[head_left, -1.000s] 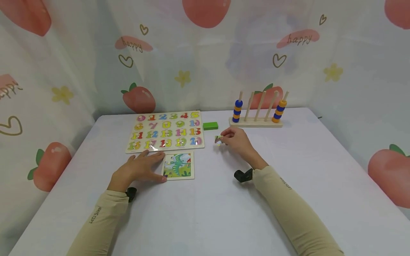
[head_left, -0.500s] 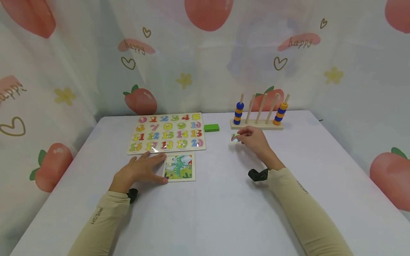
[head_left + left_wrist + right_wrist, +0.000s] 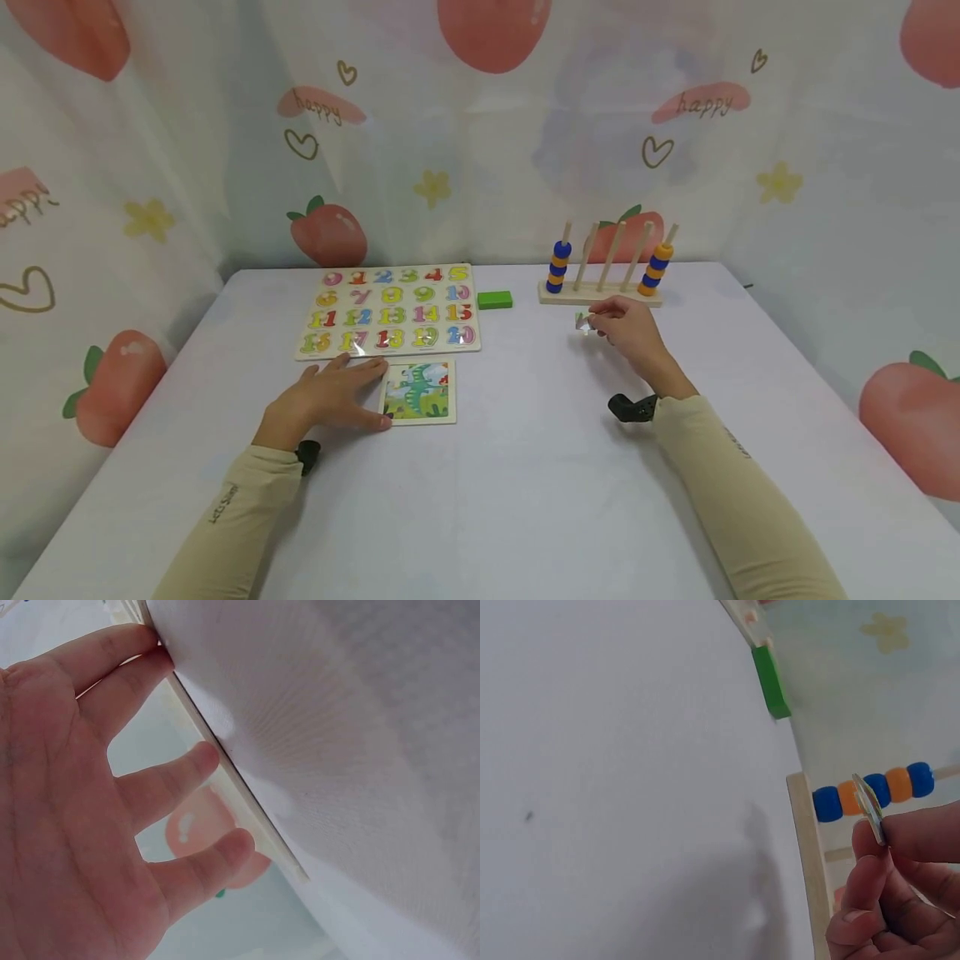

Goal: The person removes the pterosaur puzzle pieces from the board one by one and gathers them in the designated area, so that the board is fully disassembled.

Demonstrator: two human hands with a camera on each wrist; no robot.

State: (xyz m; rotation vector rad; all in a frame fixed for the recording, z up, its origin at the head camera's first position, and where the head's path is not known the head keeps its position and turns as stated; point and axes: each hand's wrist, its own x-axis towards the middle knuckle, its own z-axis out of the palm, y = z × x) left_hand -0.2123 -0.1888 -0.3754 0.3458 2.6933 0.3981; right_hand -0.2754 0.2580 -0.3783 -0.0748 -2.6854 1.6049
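My right hand [image 3: 630, 333] pinches a small jigsaw puzzle piece [image 3: 584, 323] between thumb and fingertips, held above the table in front of the bead rack. Edge-on, the thin puzzle piece [image 3: 869, 806] appears in the right wrist view. My left hand [image 3: 326, 398] rests at the left side of a square dinosaur puzzle [image 3: 417, 392]. Its fingers are spread, with one fingertip near the puzzle's top left corner and the thumb at the bottom left corner. In the left wrist view, the left hand [image 3: 97, 772] has extended fingers beside a thin pale board edge [image 3: 247, 795].
A board of coloured numbers [image 3: 390, 312] lies behind the dinosaur puzzle. Right of it is a green block [image 3: 495, 300]. A wooden bead rack [image 3: 600, 293] with blue and orange beads on its two end pegs stands at the back. A printed curtain [image 3: 480, 150] hangs behind the table.
My right hand has moved rightward with the puzzle piece, away from the dinosaur puzzle. My left hand has stayed at the puzzle's left side.
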